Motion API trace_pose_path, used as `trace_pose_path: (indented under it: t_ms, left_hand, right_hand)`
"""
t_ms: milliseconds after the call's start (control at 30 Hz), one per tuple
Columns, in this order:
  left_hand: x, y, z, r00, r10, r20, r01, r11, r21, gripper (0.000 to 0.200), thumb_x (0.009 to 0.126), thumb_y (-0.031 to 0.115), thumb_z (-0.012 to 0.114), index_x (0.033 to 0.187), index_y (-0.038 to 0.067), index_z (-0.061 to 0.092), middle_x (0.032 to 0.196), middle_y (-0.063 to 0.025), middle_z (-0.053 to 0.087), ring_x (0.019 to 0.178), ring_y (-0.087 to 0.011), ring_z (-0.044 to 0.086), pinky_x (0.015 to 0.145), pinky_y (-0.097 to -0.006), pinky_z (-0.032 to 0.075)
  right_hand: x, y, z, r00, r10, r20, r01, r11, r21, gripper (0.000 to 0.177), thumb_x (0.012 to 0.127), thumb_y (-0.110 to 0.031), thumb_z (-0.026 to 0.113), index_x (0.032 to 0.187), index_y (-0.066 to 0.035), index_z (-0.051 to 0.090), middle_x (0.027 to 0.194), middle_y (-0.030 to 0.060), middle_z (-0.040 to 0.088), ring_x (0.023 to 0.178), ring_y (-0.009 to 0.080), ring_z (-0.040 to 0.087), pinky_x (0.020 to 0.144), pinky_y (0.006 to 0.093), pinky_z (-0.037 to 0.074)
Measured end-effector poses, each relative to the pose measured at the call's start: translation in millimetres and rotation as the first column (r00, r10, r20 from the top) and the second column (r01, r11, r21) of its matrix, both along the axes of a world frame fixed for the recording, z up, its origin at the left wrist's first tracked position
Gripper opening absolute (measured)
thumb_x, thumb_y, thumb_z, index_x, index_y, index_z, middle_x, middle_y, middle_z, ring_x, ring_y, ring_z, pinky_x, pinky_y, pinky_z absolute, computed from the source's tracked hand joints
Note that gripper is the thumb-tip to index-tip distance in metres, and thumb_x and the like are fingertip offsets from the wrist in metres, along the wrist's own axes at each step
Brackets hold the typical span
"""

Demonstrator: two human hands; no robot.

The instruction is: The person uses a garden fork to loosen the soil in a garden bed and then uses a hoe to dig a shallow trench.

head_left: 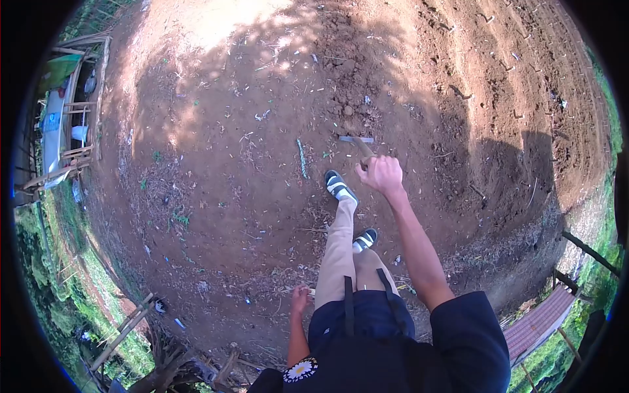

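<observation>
- Hoe (363, 151) out ahead of your left sandal (341, 186), at the near end of a strip of broken soil (344, 98). Whether the blade (367, 139) touches ground or hangs just above: can't tell.
- Your right hand (382, 175) is wrapped round the wooden handle, fingers closed, wrist above it. Rear end of the handle hidden by hand and forearm.
- Your left hand (300, 298) hangs beside your left thigh, away from the hoe, fingers curled. Too small to tell whether anything sits in it.
- Handling, by judgement: stiff throughout, weight likely toward the metal head, so it should feel nose-heavy one-handed. Not fragile. Wood may turn slippery with sweat or dust.
- Hold: take the shaft, clear of the blade edge; a second hand farther back would steady the swing.
- Near the blade, a pale green strip (301, 158) lies on bare dirt.
- Containers: far left, by a wooden frame (99, 98), a white bucket-like thing (79, 133). Contents can't be seen from here.
</observation>
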State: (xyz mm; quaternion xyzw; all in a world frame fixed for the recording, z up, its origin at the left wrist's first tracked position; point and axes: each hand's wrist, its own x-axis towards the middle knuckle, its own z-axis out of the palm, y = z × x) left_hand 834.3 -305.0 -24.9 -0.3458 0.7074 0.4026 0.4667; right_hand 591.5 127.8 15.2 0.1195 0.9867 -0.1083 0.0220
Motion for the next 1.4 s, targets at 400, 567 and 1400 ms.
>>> trace_pose_path:
  t_ms: [400,567,1400]
  left_hand:
    - [100,-44,-54,0.984,-0.124,-0.129,0.125,0.992,0.001,0.027,0.088,0.024,0.048,0.109,0.008,0.051,0.087,-0.0059,0.059,0.069,-0.0106,0.056,0.057,-0.0255,0.044]
    - [138,-73,-13,0.994,0.108,-0.035,-0.110,0.992,-0.065,0.032,0.087,0.027,0.050,0.112,0.010,0.046,0.083,-0.0043,0.058,0.067,-0.0123,0.056,0.055,-0.0261,0.044]
    - [-109,-10,-4,0.902,0.302,-0.308,-0.224,0.938,0.264,0.032,0.087,0.031,0.049,0.113,0.012,0.045,0.082,-0.0023,0.056,0.058,-0.0078,0.051,0.044,-0.0202,0.040]
  right_hand:
    - [344,-100,-199,0.767,0.183,0.615,0.044,0.941,-0.334,0.041,0.075,-0.039,0.055,0.098,-0.004,0.056,0.103,0.0167,0.058,0.096,0.0285,0.056,0.088,0.0420,0.039]
    - [342,-75,-226,0.333,0.367,0.869,0.060,0.911,-0.408,0.050,0.073,-0.038,0.058,0.111,-0.006,0.051,0.110,0.0143,0.056,0.106,0.0274,0.052,0.091,0.0396,0.037]
    - [-30,59,110,0.979,0.174,0.104,-0.178,0.984,0.027,0.052,0.075,-0.050,0.052,0.080,0.001,0.062,0.066,0.0194,0.060,0.063,0.0303,0.061,0.063,0.0387,0.050]
